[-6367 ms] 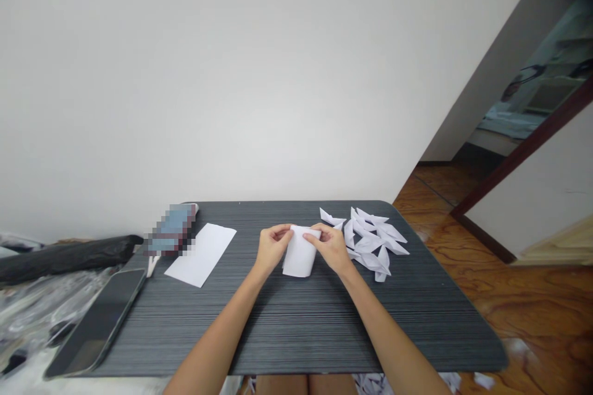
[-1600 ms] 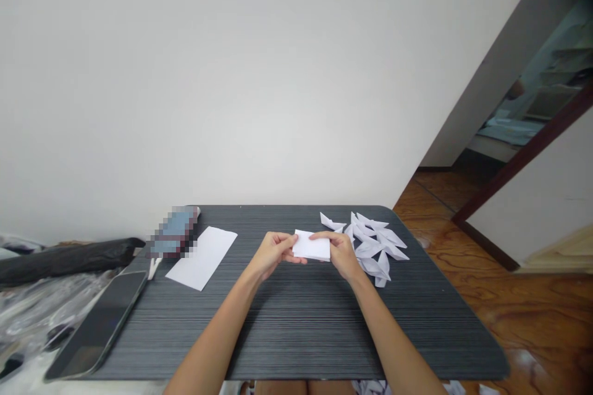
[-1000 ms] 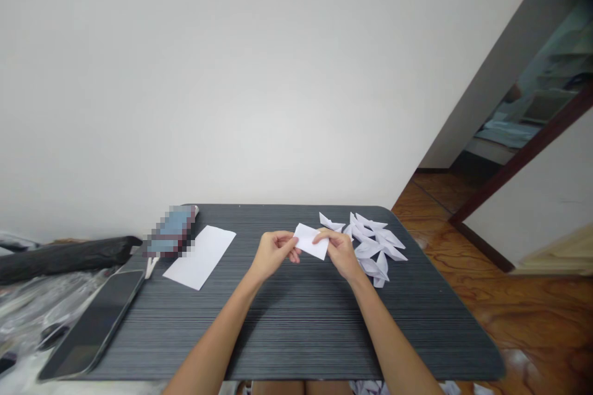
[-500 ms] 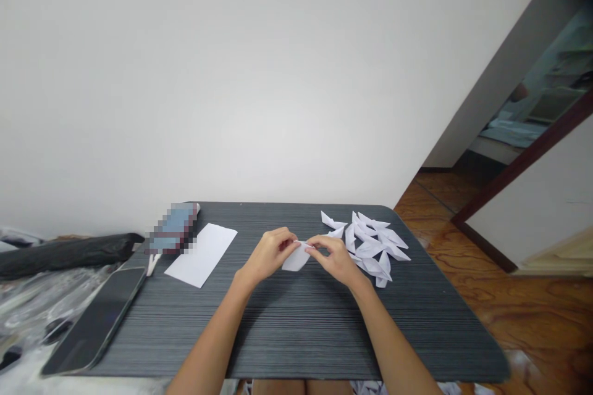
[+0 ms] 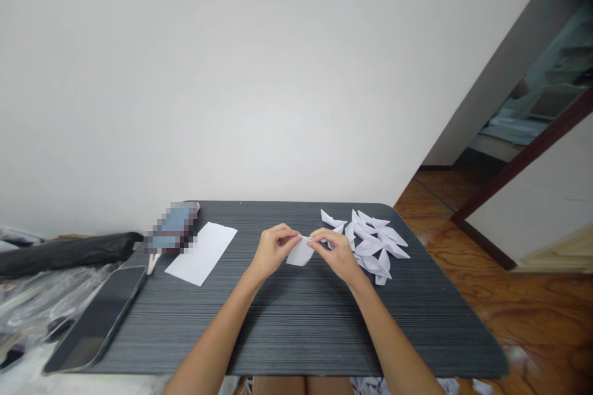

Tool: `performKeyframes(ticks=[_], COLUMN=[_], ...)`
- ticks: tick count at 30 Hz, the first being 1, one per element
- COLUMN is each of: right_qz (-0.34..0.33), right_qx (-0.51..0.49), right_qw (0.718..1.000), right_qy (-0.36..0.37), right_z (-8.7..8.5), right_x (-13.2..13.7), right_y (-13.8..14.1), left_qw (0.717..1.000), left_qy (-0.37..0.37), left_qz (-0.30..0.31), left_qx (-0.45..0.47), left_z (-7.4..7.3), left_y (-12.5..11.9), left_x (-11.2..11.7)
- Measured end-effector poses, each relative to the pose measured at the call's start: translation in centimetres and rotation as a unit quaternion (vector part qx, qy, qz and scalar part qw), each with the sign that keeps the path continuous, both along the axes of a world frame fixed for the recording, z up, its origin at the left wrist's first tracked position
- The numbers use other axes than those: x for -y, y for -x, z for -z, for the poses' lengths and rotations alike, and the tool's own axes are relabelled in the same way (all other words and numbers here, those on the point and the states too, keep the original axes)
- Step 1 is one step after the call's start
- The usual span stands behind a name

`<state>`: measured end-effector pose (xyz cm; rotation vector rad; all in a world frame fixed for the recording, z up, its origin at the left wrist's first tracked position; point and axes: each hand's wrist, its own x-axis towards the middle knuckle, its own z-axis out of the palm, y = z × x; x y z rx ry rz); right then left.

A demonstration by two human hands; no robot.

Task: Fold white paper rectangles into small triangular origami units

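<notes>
A small folded piece of white paper [image 5: 300, 252] is held up above the dark table between my two hands. My left hand [image 5: 274, 249] pinches its upper left edge between thumb and fingers. On the other side, my right hand [image 5: 334, 251] grips the upper right corner the same way. Just right of that hand lies a pile of folded white paper boats [image 5: 370, 243], several of them overlapping. A flat sheet of white paper [image 5: 204, 254] rests on the table to the left of my hands.
A dark-topped table [image 5: 296, 327] stands against a white wall. At its left are a phone [image 5: 99, 318] and a blurred-out device [image 5: 172, 227] with a white cable [image 5: 152, 263]. Clear plastic wrapping [image 5: 41, 296] lies beyond the left edge. More white paper [image 5: 368, 385] shows below the front edge.
Both hands have risen slightly with the folded paper, which has turned a little and shows more of its face between them. The boats and the flat sheet stay put.
</notes>
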<state>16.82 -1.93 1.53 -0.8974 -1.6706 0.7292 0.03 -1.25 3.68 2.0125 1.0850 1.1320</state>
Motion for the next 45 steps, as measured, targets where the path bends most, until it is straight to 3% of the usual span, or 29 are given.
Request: performKeyframes(ticks=[15, 23, 27, 31, 35, 41, 45], right_qz=[-0.006, 0.032, 0.009, -0.027, -0.041, 0.004, 0.030], right_qx=[-0.002, 0.074, -0.041, -0.205, -0.255, -0.211, -0.121], right_qw=[1.000, 0.996, 0.992, 0.950, 0.925, 0.951, 0.976], right_qy=[0.022, 0.044, 0.120, 0.233, 0.279, 0.227, 0.176], right_z=[-0.1, 0.0, 0.5, 1.3, 1.7, 1.7, 1.7], right_x=[0.0, 0.1, 0.0, -0.5, -0.8, -0.8, -0.5], right_y=[-0.1, -0.2, 0.3, 0.9, 0.9, 0.8, 1.1], left_qw=[1.000, 0.999, 0.998, 0.995, 0.993, 0.991, 0.999], left_qy=[0.015, 0.020, 0.027, 0.038, 0.051, 0.076, 0.037], left_qz=[0.012, -0.015, -0.032, -0.040, -0.045, -0.039, -0.002], left_qx=[0.010, 0.034, 0.055, 0.082, 0.098, 0.105, 0.015], left_z=[-0.1, 0.1, 0.6, 1.0, 1.1, 1.2, 0.9], left_y=[-0.1, 0.0, -0.1, -0.2, -0.3, -0.2, -0.2], left_x=[0.1, 0.1, -0.1, -0.3, -0.3, -0.6, -0.6])
